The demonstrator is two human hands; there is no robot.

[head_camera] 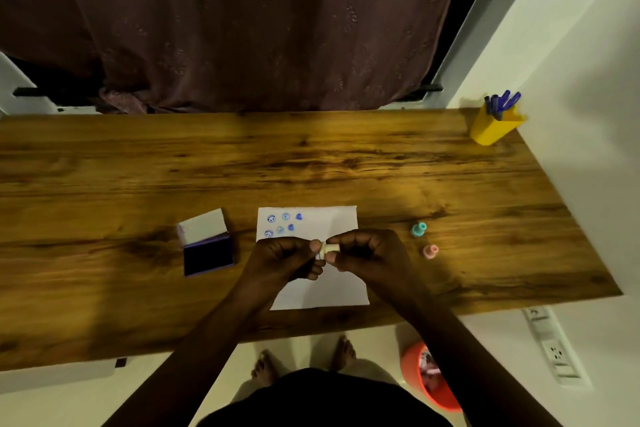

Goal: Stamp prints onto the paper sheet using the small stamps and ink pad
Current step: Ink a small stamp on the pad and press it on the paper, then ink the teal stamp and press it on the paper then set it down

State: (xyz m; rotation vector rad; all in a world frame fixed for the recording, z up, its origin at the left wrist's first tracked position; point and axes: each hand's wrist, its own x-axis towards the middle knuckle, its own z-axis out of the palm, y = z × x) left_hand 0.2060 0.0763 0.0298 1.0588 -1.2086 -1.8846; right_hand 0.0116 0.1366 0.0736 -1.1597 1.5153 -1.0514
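1. Both forearms are bare, with no sleeve visible on them.
2. The left hand [287,258] and the right hand [367,253] wear no ring, watch or glove.
3. A dark garment [322,399] covers the body.
4. The feet [341,352] are bare.

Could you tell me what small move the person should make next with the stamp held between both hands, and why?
Probably carry the pale stamp, held by the left hand and right hand, over to the open ink pad on the left. The paper sheet shows six blue prints, with blank space beside them.
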